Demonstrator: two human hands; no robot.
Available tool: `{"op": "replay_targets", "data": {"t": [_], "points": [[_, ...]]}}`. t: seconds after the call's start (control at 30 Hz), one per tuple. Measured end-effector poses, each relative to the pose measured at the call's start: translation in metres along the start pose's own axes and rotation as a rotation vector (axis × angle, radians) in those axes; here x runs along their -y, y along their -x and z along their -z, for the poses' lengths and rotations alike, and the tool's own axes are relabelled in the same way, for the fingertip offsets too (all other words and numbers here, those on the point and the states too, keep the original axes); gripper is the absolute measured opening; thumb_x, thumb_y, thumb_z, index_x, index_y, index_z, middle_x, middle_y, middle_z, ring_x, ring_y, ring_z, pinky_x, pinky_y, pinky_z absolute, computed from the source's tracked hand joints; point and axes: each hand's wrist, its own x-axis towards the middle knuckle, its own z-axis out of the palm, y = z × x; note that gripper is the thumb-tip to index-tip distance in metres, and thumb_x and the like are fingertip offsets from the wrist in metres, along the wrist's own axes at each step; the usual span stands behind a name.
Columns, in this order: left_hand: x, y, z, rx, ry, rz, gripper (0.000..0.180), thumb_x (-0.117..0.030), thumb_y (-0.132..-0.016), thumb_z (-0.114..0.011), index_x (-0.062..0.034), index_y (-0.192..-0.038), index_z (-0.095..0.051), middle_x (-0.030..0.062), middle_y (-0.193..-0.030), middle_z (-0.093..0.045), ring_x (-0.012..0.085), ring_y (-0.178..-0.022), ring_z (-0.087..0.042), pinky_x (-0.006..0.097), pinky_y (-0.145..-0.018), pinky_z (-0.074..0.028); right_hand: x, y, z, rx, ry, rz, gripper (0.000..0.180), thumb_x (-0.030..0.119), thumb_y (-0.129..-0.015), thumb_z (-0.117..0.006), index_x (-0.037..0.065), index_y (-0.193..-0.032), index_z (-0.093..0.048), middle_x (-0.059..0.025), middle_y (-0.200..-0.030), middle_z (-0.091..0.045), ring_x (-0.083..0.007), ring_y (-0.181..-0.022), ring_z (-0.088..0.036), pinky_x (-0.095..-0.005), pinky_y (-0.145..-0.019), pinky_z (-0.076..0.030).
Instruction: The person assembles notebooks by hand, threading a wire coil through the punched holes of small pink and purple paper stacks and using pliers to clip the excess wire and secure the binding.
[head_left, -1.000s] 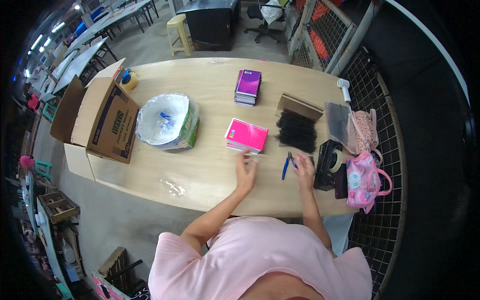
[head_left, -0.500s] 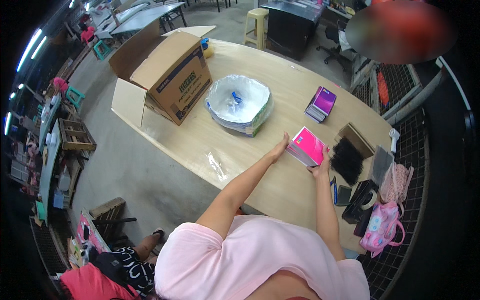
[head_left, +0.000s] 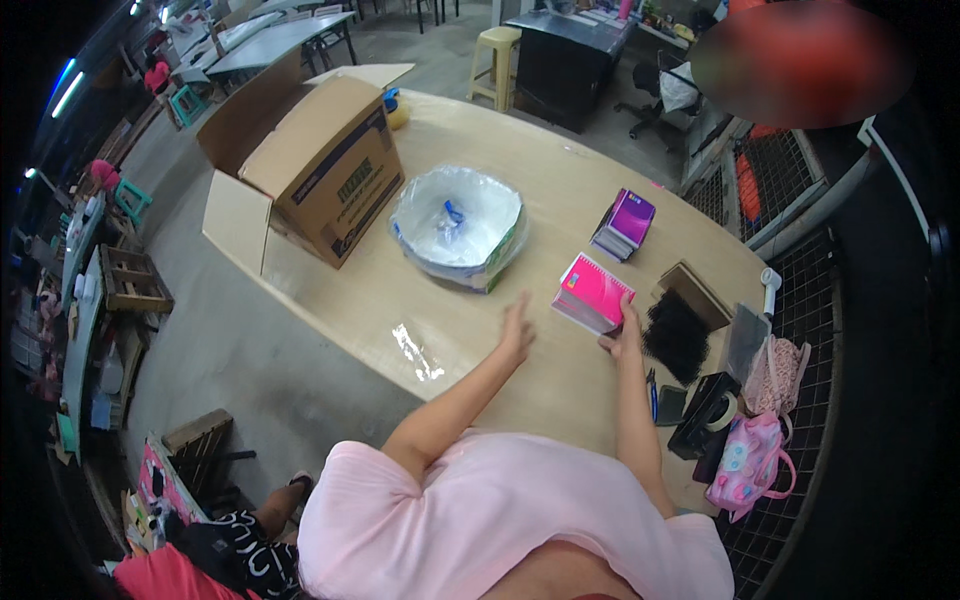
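1 stack of pink notebooks [head_left: 594, 286] is gripped along its right edge by the right hand [head_left: 623, 336]; the left hand [head_left: 516, 332] (fingers loosely spread) hovers nearby.

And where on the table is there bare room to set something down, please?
Bare tabletop lies before the pink notebooks, between the left hand and right hand; more lies between the basin and purple notebooks. The right side is crowded: black bristly pile, blue pliers, tape dispenser, pink bag.
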Motion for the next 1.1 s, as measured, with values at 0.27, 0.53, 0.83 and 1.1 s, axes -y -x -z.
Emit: {"op": "replay_targets", "data": {"t": [0.27,0.53,0.83,1.1], "points": [[-0.179,-0.023,0.069,-0.273,0.013,-0.438,0.115,0.000,-0.074,-0.061,-0.0228,-0.155,0.017,0.0187,-0.152,-0.027,0.0427,-0.126,-0.045,0.065,-0.080,-0.051,-0.033,0.036,0.057,-0.049,-0.227,-0.047,0.094,0.057,-0.083,-0.070,0.027,-0.156,-0.020,-0.0236,-0.158,-0.015,-0.0426,-0.145,-0.018,-0.0666,-0.106,-0.029],[-0.189,-0.108,-0.075,-0.364,0.020,-0.432,0.117,-0.006,-0.073,-0.071,-0.0232,-0.156,0.009,0.0223,-0.154,-0.025,0.0425,-0.126,-0.046,0.064,-0.087,-0.050,-0.038,0.051,0.083,-0.079,-0.260,0.025,0.079,0.046,-0.088,-0.067,0.024,-0.153,-0.027,-0.0210,-0.153,-0.027,-0.0408,-0.140,-0.028,-0.0644,-0.104,-0.033],[-0.062,-0.089,-0.095,-0.055,-0.989,-0.603,0.070,-0.045,-0.074,-0.081,-0.0004,-0.124,-0.061,0.0198,-0.114,-0.067,0.0300,-0.103,-0.065,0.041,-0.088,-0.051,-0.027,0.032,0.055,-0.090,-0.043,0.130,0.062,0.031,-0.090,-0.068,0.018,-0.145,-0.042,-0.0099,-0.147,-0.042,-0.0316,-0.130,-0.043,-0.0548,-0.096,-0.039],[-0.082,-0.078,-0.100,-0.046,-1.205,-0.619,0.039,-0.030,-0.069,-0.085,-0.0043,-0.096,-0.075,0.0191,-0.089,-0.072,0.0330,-0.083,-0.071,0.043,-0.076,-0.055,-0.023,0.027,0.011,-0.028,0.013,0.198,0.058,0.028,-0.091,-0.068,0.018,-0.143,-0.043,-0.0055,-0.145,-0.048,-0.0273,-0.127,-0.048,-0.0583,-0.096,-0.035]]}}
